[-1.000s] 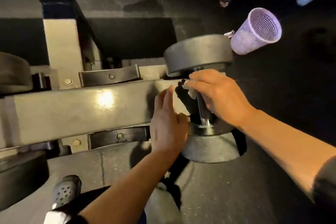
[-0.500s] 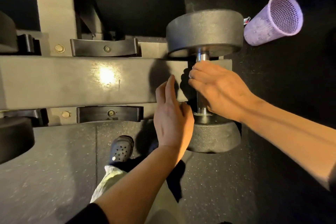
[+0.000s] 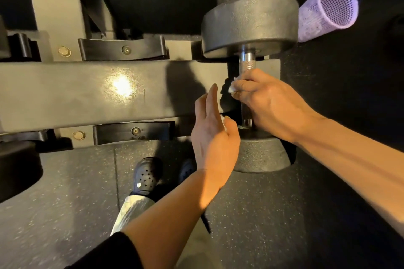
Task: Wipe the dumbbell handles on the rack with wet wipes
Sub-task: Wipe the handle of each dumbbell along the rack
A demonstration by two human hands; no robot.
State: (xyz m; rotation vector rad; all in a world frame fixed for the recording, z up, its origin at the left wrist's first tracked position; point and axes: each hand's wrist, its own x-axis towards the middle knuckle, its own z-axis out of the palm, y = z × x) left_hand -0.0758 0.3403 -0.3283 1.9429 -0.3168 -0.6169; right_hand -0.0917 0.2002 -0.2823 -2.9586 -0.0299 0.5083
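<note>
The rack (image 3: 109,91) spans the frame's left and centre; its saddles there are seen unoccupied. At centre right the dumbbell (image 3: 249,26) is cradled, its handle (image 3: 247,65) wrapped by the right hand (image 3: 266,102) pinching a wipe (image 3: 232,88). The left hand (image 3: 213,129) is held flat, fingers straight. Wiping is judged midway.

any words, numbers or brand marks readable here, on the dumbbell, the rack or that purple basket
None can be read.
Dumbbell: both heads show only plain black surface, no weight number or brand in view.
Rack: bare bar with a glare spot, no label.
Purple basket: mesh only, no print.
Shoe: a small round rivet, too small to read.
</note>
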